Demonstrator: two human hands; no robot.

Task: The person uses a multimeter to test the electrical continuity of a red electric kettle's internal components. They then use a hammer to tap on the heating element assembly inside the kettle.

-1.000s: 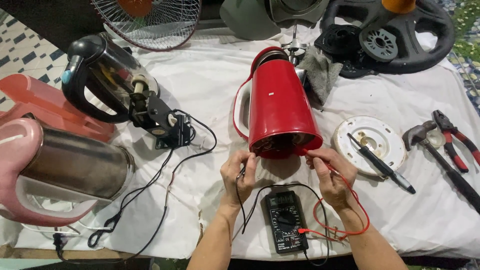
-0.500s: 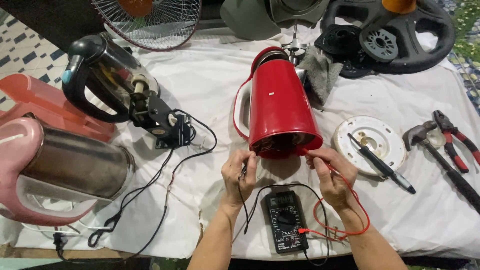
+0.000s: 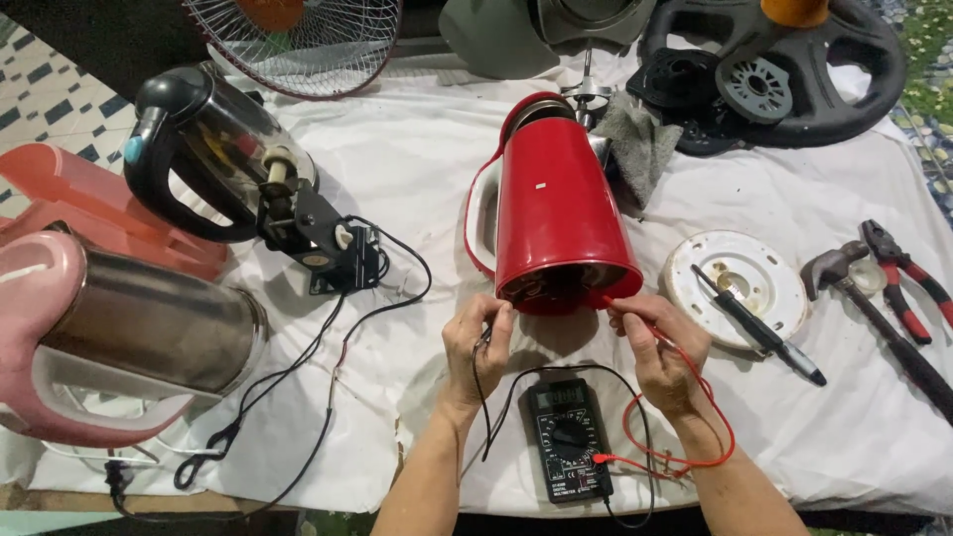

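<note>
A red electric kettle [image 3: 556, 213] lies on its side on the white cloth, its open base facing me. My left hand [image 3: 475, 347] pinches a black test probe at the lower left edge of the kettle's base. My right hand [image 3: 657, 342] pinches a red test probe at the lower right edge of the base. Both leads run down to a black multimeter [image 3: 566, 439] lying between my forearms, the red lead looping to the right.
A steel kettle with pink handle [image 3: 119, 328] and a dark glass kettle [image 3: 213, 149] with cord lie at left. A white round base plate [image 3: 737, 283] with a screwdriver on it, a hammer [image 3: 874, 313] and red-handled pliers [image 3: 908, 273] sit at right. A fan grille and a steering wheel lie at the back.
None of the objects has shifted. Both hands stay at the kettle's base with the probes, with only tiny finger adjustments.
</note>
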